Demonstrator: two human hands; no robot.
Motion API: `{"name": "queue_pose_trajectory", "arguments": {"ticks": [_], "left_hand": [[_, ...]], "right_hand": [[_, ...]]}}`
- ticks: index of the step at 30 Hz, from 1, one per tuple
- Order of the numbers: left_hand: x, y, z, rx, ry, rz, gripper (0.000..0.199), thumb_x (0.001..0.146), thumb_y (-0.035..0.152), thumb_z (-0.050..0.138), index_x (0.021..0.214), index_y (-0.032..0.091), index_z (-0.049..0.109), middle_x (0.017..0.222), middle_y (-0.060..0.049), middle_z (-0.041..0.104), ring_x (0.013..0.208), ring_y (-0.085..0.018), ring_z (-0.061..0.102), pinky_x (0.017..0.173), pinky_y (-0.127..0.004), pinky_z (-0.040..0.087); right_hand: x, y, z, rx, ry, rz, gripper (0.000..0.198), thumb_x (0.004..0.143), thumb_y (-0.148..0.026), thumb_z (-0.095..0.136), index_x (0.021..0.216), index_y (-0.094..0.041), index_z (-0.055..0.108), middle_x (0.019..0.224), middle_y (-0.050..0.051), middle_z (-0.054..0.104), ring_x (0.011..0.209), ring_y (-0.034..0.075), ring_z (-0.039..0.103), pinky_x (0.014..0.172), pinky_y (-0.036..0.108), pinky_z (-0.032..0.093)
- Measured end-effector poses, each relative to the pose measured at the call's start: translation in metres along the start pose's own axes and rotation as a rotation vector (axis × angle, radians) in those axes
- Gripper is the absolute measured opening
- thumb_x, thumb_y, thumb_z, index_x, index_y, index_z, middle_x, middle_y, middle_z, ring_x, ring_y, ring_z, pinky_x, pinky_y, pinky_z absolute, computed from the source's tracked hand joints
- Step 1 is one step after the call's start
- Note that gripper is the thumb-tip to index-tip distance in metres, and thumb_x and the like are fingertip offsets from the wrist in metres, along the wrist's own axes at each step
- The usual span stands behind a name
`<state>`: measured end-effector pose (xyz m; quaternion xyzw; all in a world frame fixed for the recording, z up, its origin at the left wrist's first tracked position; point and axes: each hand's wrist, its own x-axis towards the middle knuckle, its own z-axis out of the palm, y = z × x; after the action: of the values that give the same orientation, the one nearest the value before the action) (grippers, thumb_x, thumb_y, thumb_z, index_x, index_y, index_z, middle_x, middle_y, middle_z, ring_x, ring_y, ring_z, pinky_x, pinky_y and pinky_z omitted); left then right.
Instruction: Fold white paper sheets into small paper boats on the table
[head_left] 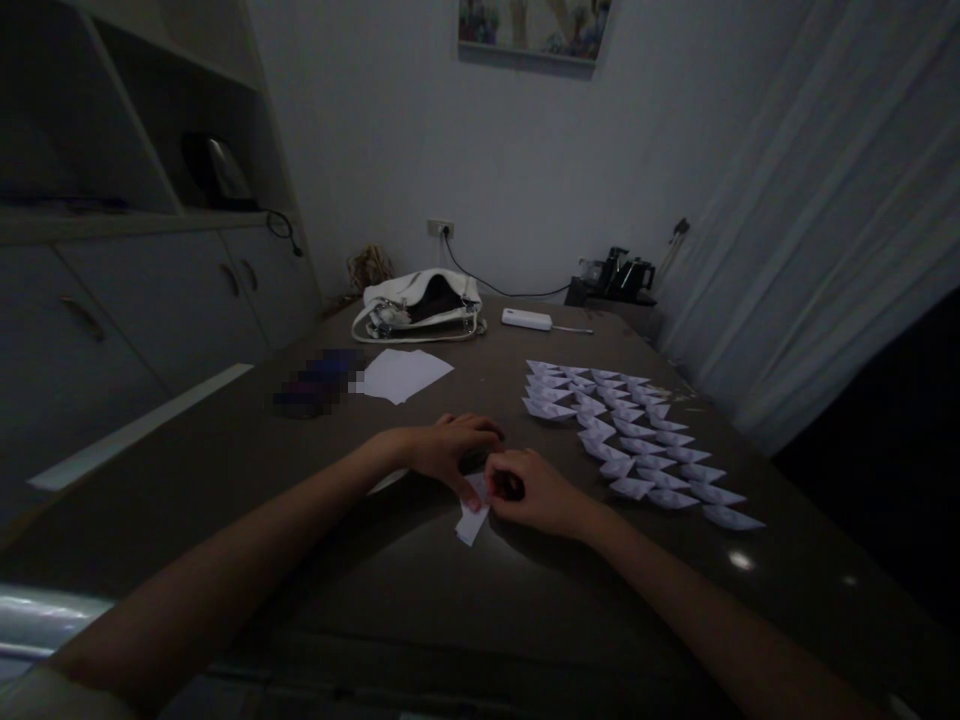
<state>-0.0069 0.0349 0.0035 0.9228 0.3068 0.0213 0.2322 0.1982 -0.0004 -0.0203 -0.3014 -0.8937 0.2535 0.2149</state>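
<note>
A small white folded paper strip (471, 526) lies on the dark table in front of me, slanting toward my body. My left hand (450, 450) is over its upper part, the thumb pressed on the paper and the other fingers curved beyond it. From the right, my right hand (538, 490) meets the strip's edge with thumb and forefinger pinched together. Part of the paper is hidden under the fingers. Further right stand several folded paper boats (637, 445), grouped in slanting rows.
Loose white paper sheets (405, 374) lie beyond my left hand, beside a blurred-out item (319, 382). At the table's far side are a white handbag (424, 305) and a white power strip or power bank (526, 319). A kettle (636, 278) stands on a dark stand behind.
</note>
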Motion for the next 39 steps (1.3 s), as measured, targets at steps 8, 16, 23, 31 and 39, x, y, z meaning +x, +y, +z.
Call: {"name": "queue_pose_trajectory", "arguments": {"ticks": [8,16,23,31,39], "left_hand": [[-0.001,0.0,0.0,0.005,0.009,0.014,0.071,0.065,0.059,0.076,0.125,0.026,0.054,0.145,-0.011,0.04,0.135,-0.036,0.032,0.11,-0.055,0.019],[0.0,-0.001,0.0,0.0,0.016,0.01,0.076,0.068,0.061,0.074,0.13,0.024,0.049,0.146,-0.013,0.04,0.135,-0.036,0.032,0.11,-0.057,0.019],[0.0,0.001,-0.002,0.013,0.005,-0.004,0.075,0.067,0.058,0.076,0.128,0.023,0.05,0.145,-0.013,0.04,0.135,-0.035,0.033,0.109,-0.055,0.02],[0.001,-0.001,0.0,0.028,0.005,0.001,0.074,0.067,0.058,0.075,0.128,0.023,0.05,0.145,-0.011,0.041,0.135,-0.035,0.033,0.111,-0.053,0.02],[-0.001,0.0,-0.001,0.017,-0.005,-0.004,0.064,0.071,0.055,0.074,0.122,0.024,0.053,0.147,-0.011,0.039,0.136,-0.035,0.032,0.108,-0.058,0.02]], "right_hand": [[-0.001,0.01,-0.008,-0.076,0.094,0.032,0.017,0.069,-0.002,0.061,0.073,-0.018,0.056,0.064,-0.005,0.053,0.059,0.011,0.049,0.058,0.022,0.033],[-0.001,0.001,-0.005,-0.099,0.085,0.041,0.015,0.07,-0.005,0.065,0.073,-0.018,0.057,0.066,-0.004,0.055,0.062,0.012,0.05,0.061,0.023,0.033],[-0.001,0.011,-0.005,-0.111,0.122,0.049,0.02,0.07,-0.002,0.06,0.082,-0.017,0.059,0.07,-0.003,0.056,0.061,0.012,0.049,0.06,0.023,0.033],[0.0,0.015,-0.004,-0.166,0.192,0.045,0.017,0.075,-0.003,0.06,0.083,-0.018,0.059,0.076,0.0,0.06,0.065,0.014,0.051,0.062,0.024,0.036],[-0.006,-0.014,0.001,-0.118,-0.051,-0.208,0.014,0.075,-0.01,0.067,0.083,-0.018,0.059,0.085,0.001,0.063,0.082,0.018,0.057,0.078,0.029,0.041]]}}
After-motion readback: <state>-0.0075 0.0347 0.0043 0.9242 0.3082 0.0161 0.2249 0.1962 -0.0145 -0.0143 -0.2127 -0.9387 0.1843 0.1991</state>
